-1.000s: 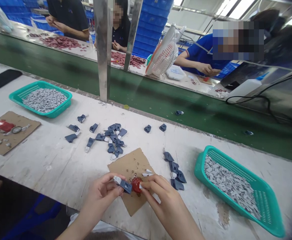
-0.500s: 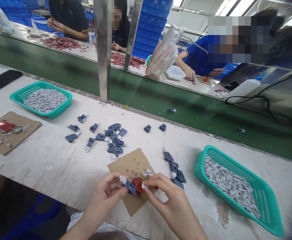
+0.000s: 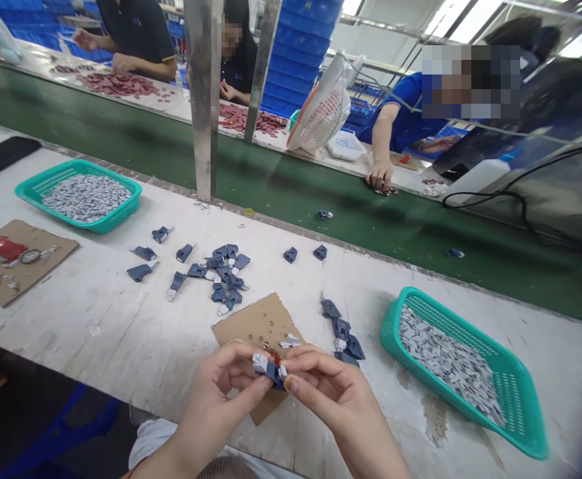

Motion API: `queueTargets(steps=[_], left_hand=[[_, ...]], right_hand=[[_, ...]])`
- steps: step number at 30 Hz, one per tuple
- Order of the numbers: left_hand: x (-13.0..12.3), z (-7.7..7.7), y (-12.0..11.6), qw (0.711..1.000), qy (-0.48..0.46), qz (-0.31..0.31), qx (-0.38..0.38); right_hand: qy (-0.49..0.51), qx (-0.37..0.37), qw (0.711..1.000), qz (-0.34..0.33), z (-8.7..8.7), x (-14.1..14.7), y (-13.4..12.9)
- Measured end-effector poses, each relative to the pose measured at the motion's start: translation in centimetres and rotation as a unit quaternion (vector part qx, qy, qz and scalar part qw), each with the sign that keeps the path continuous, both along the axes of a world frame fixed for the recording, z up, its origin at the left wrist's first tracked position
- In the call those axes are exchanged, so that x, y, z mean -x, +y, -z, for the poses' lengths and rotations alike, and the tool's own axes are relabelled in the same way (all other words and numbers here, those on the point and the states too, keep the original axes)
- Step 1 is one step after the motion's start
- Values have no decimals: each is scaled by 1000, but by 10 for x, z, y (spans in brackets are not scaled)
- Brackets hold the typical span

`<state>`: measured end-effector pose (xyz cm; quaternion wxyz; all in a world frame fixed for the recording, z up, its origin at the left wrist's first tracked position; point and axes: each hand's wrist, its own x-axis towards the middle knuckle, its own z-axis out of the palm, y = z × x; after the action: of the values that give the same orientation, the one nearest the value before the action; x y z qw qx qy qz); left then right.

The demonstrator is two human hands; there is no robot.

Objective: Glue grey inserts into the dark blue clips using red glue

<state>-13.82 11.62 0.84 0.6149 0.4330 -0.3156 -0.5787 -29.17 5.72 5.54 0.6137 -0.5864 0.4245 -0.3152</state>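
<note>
Between thumb and fingers, my left hand pinches a dark blue part that has a light grey piece at its left end. My right hand holds a small whitish piece against the right side of that blue part. Both hands are over a brown cardboard sheet. A red object on the cardboard is mostly hidden behind the fingers. Small metal bits and grey pieces lie on the sheet.
Green baskets of grey pieces stand left and right. Several blue parts lie behind the cardboard and beside it. Another cardboard sheet is at left. Past a metal post, a person's hand reaches over the green belt.
My hands have come together, bringing the whitish piece against the blue part. The blue parts on the belt have shifted left. Across the belt, a person's hand has moved to its edge.
</note>
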Motion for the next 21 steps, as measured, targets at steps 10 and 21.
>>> queueTargets(steps=[10, 21], left_hand=[[0, 3, 2, 999, -37, -32, 9], [8, -12, -3, 996, 83, -9, -20]], right_hand=[[92, 103, 990, -8, -5, 1, 4], [-83, -58, 994, 33, 12, -20, 22]])
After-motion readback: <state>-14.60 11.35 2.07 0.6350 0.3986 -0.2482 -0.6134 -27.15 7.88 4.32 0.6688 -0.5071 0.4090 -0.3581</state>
